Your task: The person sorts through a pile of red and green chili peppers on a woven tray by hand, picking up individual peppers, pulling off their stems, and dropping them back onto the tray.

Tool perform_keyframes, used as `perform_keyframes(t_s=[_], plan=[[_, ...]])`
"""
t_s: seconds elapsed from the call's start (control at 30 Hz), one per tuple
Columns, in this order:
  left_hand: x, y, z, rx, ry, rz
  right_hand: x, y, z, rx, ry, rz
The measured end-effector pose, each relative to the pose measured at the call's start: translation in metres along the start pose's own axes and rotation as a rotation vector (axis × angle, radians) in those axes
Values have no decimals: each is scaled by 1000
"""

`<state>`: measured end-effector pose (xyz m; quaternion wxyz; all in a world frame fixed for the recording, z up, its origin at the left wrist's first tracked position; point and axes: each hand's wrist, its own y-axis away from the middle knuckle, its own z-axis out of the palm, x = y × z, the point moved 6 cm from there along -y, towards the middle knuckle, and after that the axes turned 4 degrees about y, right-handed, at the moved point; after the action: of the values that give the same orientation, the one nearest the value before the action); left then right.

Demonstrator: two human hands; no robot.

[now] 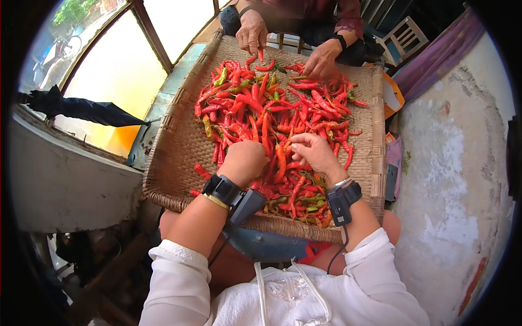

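A large woven basket tray (375,190) rests before me, heaped with red chili peppers (255,103), a few of them green or yellowish. My left hand (244,161) is curled closed over the near part of the heap; its fingertips are hidden from view. Just right of it, my right hand (316,156) pinches with thumb and forefinger at what looks like a thin stem. An orange-red chili pepper (280,163) lies between my two hands. Nearer the front rim is a bunch of mixed red and green chilies (310,204).
Across the tray, another person's two hands, one at the far left (253,32) and one at the right (323,60), touch the peppers. A folded dark umbrella (92,108) hangs by the window at left. A rough wall (446,152) stands at right, and a wooden chair (405,39) behind.
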<state>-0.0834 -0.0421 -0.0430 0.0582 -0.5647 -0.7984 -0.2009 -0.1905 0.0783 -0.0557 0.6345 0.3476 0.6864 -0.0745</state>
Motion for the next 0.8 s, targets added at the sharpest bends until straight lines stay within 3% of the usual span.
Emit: perform_keyframes(t_s=[0.03,0.1,0.13,0.2,0.33,0.43,0.53,0.7,0.77,0.8], plan=[[0,0,0,3,-9,1,7,1,12,-39,63,33],[2,0,5,-30,5,56,12,-3,22,73,509,-210],[2,-1,7,-63,17,71,18,-3,27,75,501,-211],[6,1,6,-53,49,117,18,-2,26,300,848,-243],[10,1,6,-35,60,148,22,-6,23,264,749,-187],[7,1,2,-29,17,124,21,-8,4,135,306,-31],[6,1,5,-29,-11,126,-2,5,-9,-163,316,62],[15,3,-1,-32,8,123,-20,15,-11,-213,365,-34],[23,3,-14,124,428,239,-24,17,-4,-208,111,-67],[24,2,-13,126,429,240,-26,20,1,-245,5,-53]])
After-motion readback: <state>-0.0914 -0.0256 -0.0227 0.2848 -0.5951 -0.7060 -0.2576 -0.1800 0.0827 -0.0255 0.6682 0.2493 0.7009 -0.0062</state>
